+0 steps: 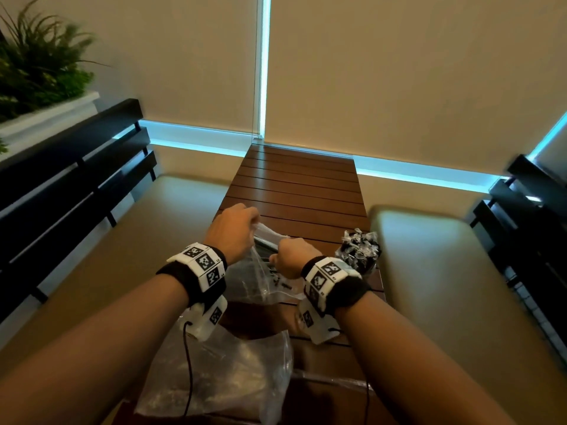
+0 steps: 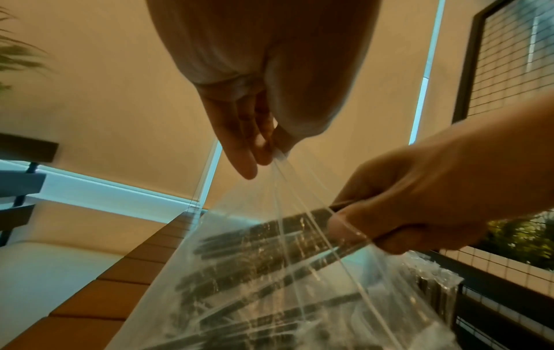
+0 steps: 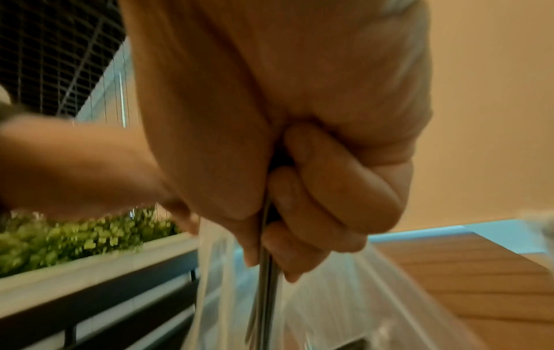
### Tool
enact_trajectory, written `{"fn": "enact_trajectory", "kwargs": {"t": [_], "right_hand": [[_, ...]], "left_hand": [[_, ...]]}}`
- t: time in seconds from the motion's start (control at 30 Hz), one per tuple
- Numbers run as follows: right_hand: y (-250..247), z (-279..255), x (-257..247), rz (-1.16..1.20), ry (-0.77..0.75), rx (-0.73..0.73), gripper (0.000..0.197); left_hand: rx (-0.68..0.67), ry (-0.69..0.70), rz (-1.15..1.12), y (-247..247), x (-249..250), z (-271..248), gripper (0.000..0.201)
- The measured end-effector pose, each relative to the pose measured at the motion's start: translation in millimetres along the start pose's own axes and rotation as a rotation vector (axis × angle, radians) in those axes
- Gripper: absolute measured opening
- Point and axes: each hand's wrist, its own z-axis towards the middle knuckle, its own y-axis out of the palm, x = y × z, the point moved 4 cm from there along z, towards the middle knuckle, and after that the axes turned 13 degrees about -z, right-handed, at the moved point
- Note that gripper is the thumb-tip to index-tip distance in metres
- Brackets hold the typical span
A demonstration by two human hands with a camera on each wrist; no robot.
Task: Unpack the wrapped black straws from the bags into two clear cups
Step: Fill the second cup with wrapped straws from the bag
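wrapped black straws [image 2: 263, 239] slide cleanest if the right hand [image 1: 290, 259], fist closed round the bunch, draws straight while the left hand [image 1: 234, 230] keeps its pinch on the clear plastic bag [image 2: 228, 279] mouth taut.

Both forearms extended forward; left hand [image 1: 232, 230] raised, fingers [image 2: 239, 151] pinching; right hand [image 1: 290, 258] lower, fist clenched

Black straws [image 2: 270, 239] show through a clear, colourless plastic bag [image 2: 228, 279] at lower centre of the left wrist view. In the head view, a brown slatted table [image 1: 299, 185] runs up the middle, flanked by beige cushions [image 1: 429, 259] and black slatted bench backs [image 1: 70, 167]. Black wristbands [image 1: 181, 276] carry white blocks printed with black-and-white square codes. Cyan light strips [image 1: 264, 65] edge tan blinds; green foliage [image 1: 36, 69] fills the upper left.
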Motion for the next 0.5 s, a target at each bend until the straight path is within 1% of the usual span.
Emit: {"fn": "enact_trajectory", "kwargs": {"t": [0.13,0.23,0.33,0.4,0.5], "right_hand": [[-32,-25,21,0.002,-0.075,-0.046,0.035],[-50,-45,42,-0.012,-0.094,-0.043,0.03],[-62,-65,63,-0.021,-0.092,-0.066,0.03],[-72,-80,75,-0.006,-0.101,-0.069,0.031],[-89,-100,93,0.077,-0.106,-0.02,0.032]], "left_hand": [[0.004,-0.09,-0.034,6,-13,8,0.012],[-0.051,-0.213,-0.133,15,-22,14,0.013],[-0.103,-0.33,-0.217,26,-27,17,0.014],[-0.12,-0.366,-0.227,32,-27,18,0.014],[-0.139,-0.412,-0.248,39,-28,17,0.012]]}}
